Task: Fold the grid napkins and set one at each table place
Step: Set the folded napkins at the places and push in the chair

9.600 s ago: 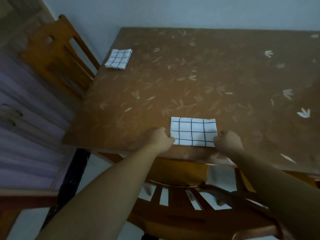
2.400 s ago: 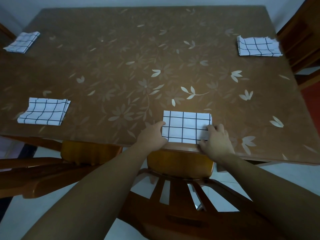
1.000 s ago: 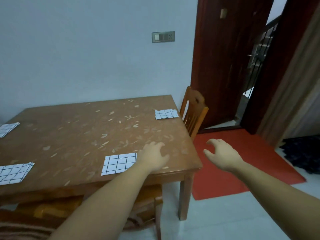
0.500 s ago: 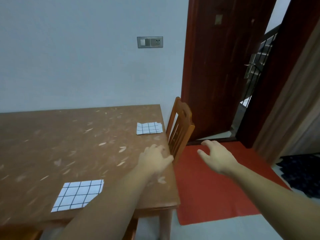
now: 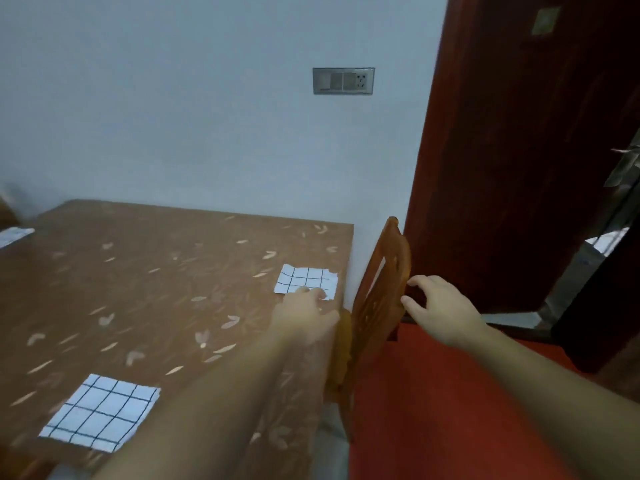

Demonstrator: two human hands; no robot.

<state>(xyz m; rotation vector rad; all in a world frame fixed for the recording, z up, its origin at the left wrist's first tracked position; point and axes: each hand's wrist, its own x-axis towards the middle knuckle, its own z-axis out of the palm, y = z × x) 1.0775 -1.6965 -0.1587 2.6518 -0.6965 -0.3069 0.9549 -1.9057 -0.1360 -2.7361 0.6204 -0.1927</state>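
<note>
Three folded white cloth napkins with a black grid lie apart on the brown leaf-patterned wooden counter (image 5: 156,289). Closest to the camera, the nearest napkin (image 5: 100,415) sits flat near the counter's front edge, at the lower left. Both bare forearms stretch forward from the bottom of the view. Further on, the left hand (image 5: 304,318) is over the counter's right side, back up, its fingers (image 5: 301,298) loosely bent and released, grasping nothing that shows; their tips overlap the near edge of the second napkin (image 5: 306,280), and whether they touch it cannot be told. That napkin lies flat close to the counter's right edge, in front of the orange-brown wooden slatted chair (image 5: 379,299) that stands against that side. The right hand (image 5: 440,310) hovers just beside the chair's back, off the counter and above the red floor mat (image 5: 450,410), fingers spread and curved, released, holding nothing. At the far left corner the third napkin (image 5: 14,234) shows only partly, blurred. Behind stand a pale blue wall (image 5: 173,116) with a grey switch-and-socket plate (image 5: 343,81) and a dark red wooden door (image 5: 519,150)
</note>
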